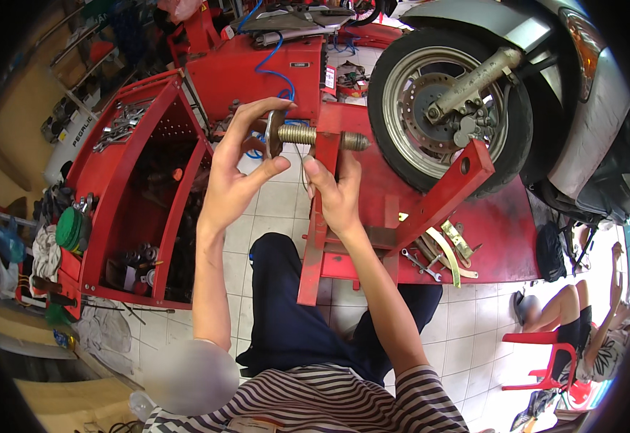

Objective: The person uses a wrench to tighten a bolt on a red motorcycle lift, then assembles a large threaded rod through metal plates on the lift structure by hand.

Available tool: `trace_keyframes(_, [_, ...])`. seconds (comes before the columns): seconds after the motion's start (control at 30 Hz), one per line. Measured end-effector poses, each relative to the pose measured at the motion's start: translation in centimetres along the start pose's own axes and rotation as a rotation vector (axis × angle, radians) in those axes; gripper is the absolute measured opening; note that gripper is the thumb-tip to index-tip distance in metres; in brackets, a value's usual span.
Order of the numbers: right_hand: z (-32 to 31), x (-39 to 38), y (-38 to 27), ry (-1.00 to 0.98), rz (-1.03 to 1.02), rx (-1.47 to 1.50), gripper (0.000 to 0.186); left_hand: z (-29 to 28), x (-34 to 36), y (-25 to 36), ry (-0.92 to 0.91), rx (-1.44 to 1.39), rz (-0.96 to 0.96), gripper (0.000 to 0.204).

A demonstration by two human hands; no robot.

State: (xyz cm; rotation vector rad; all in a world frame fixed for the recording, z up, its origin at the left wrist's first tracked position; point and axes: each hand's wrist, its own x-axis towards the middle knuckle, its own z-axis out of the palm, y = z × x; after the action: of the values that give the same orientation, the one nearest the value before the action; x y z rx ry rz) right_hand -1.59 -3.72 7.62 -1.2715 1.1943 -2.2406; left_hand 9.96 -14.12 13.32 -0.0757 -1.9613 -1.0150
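Note:
A thick threaded rod [298,135] runs sideways through a red metal upright [327,148] of the lift stand, its blunt tip showing on the right side. At the rod's left end is a round metal disc [274,136]. My left hand [230,177] grips the disc, fingertips over its top edge and thumb by its lower edge. My right hand [338,198] is closed around the upright just below the rod, thumb on the left and fingers partly hidden behind. A thin dark wire or cord hangs near that thumb. The front wheel [448,108] of a motorbike stands to the right.
A slanted red bar [448,191] rises right of my forearm. A wrench [421,265] and curved metal parts [453,252] lie on the red platform [506,249]. Left stands a red tool cart [134,187] with spanners on top. A person sits on a red chair [545,361] at right.

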Motion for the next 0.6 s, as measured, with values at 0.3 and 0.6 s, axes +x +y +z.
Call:
trace_keyframes(0.3, [-0.1, 0.1, 0.3, 0.011, 0.011, 0.009, 0.034, 0.3, -0.6, 1.6, 0.106, -0.134, -0.101, 0.046])
trace_keyframes(0.6, [-0.1, 0.2, 0.1, 0.021, -0.004, 0.006, 0.035, 0.9, -0.7, 1.5, 0.119, 0.131, -0.177, 0.044])
